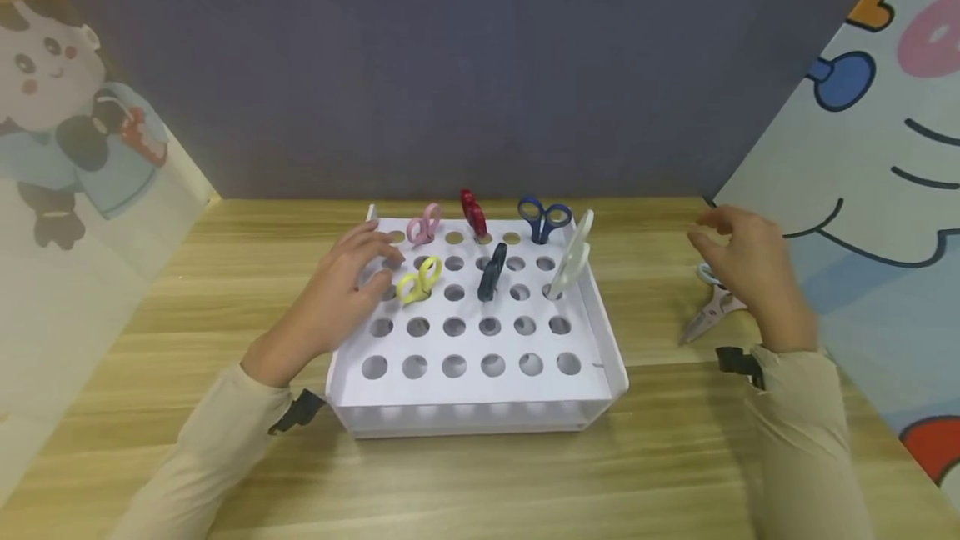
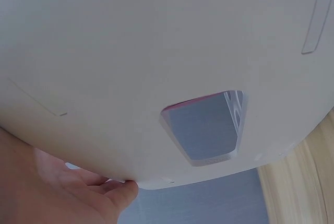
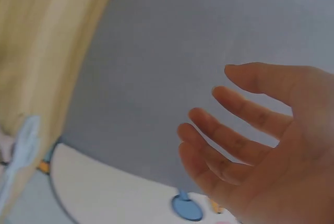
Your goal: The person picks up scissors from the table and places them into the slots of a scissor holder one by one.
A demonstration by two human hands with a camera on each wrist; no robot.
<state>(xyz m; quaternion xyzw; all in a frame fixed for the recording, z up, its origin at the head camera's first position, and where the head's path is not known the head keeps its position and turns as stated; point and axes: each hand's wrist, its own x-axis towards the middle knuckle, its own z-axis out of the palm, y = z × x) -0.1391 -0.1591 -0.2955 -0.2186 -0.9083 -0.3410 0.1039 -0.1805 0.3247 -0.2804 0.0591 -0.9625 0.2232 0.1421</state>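
My left hand (image 1: 333,294) rests on the left edge of a white rack (image 1: 468,387) with rows of round holes, its fingers reaching over the rim. Scissors stand handles-up in some holes: pink (image 1: 429,233), red (image 1: 474,213), blue (image 1: 538,229), yellow (image 1: 420,291), black (image 1: 491,273) and white (image 1: 574,261). The left wrist view shows the rack's side panel (image 2: 115,57) with a cutout, fingertips at its edge. My right hand (image 1: 753,273) hovers with loosely bent fingers, nothing in it. Below it lies a pair of scissors (image 1: 708,320) with a light blue handle, partly hidden.
The rack stands on a wood-grain table (image 1: 480,486). A grey panel (image 1: 465,65) rises behind it. Walls with cartoon pictures flank both sides, the right wall (image 1: 840,165) close to my right hand.
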